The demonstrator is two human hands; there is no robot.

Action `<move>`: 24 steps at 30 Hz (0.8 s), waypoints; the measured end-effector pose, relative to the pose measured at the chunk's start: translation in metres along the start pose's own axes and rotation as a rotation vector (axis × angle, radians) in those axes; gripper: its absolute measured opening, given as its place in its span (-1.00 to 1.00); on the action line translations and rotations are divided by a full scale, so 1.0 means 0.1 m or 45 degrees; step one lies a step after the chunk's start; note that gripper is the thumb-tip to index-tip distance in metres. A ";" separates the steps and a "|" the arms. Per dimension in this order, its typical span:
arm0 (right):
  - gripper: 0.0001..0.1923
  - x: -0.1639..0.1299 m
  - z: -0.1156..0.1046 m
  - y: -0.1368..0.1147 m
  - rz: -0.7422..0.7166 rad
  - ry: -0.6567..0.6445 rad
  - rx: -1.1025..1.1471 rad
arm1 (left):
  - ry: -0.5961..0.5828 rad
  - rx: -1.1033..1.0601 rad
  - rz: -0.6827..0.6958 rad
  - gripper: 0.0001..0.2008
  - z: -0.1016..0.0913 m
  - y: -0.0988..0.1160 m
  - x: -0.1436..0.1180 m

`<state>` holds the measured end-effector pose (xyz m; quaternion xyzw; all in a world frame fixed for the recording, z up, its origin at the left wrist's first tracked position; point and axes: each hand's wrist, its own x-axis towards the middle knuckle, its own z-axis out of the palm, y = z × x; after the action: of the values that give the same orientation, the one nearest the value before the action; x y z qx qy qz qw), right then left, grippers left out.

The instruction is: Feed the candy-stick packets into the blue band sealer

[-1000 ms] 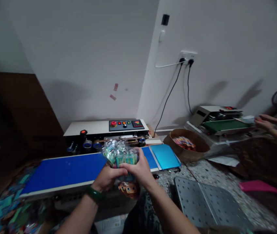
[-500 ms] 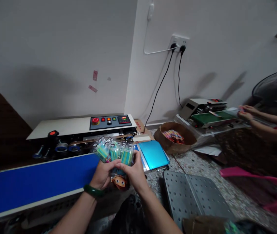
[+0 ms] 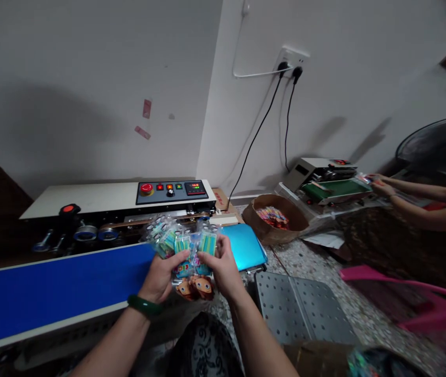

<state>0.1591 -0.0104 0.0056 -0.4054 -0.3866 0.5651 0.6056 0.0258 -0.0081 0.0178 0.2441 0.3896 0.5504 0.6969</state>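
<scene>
Since a second ago, left hand (image 3: pixel 163 276) and right hand (image 3: pixel 223 269) have fanned the clear cellophane packets (image 3: pixel 185 248) wider, blue conveyor belt (image 3: pixel 57 290) at nine o'clock.

Bare forearms; a dark green bangle (image 3: pixel 144 306) (glossy, round) circles the left wrist.

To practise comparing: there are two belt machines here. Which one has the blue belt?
The near sealing machine before the person's hands, its blue belt beside them. The far machine has a green belt.

Single head-worn view, looking forward and down, close over blue conveyor belt (image 3: pixel 57 293); wall corner beyond
</scene>
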 end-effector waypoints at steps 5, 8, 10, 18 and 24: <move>-0.71 0.02 -0.06 0.02 0.059 0.077 0.012 | 0.011 -0.006 0.079 -0.48 -0.04 0.01 0.04; -0.71 0.01 -0.09 -0.06 0.010 0.193 0.018 | 0.067 0.030 0.127 -0.48 -0.05 0.03 0.06; -0.74 -0.01 -0.09 -0.10 0.001 0.165 -0.038 | 0.084 0.044 0.166 -0.46 -0.05 0.02 0.06; -0.66 -0.06 0.09 -0.13 0.074 -0.091 -0.224 | -0.150 0.059 0.029 -0.60 -0.05 0.00 -0.01; -0.71 -0.06 0.12 -0.13 0.035 -0.040 -0.121 | -0.106 0.023 -0.012 -0.56 -0.07 0.06 -0.02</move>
<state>0.1526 -0.0162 0.0219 -0.4299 -0.4169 0.5607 0.5718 0.0162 -0.0091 0.0189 0.2714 0.3664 0.5329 0.7128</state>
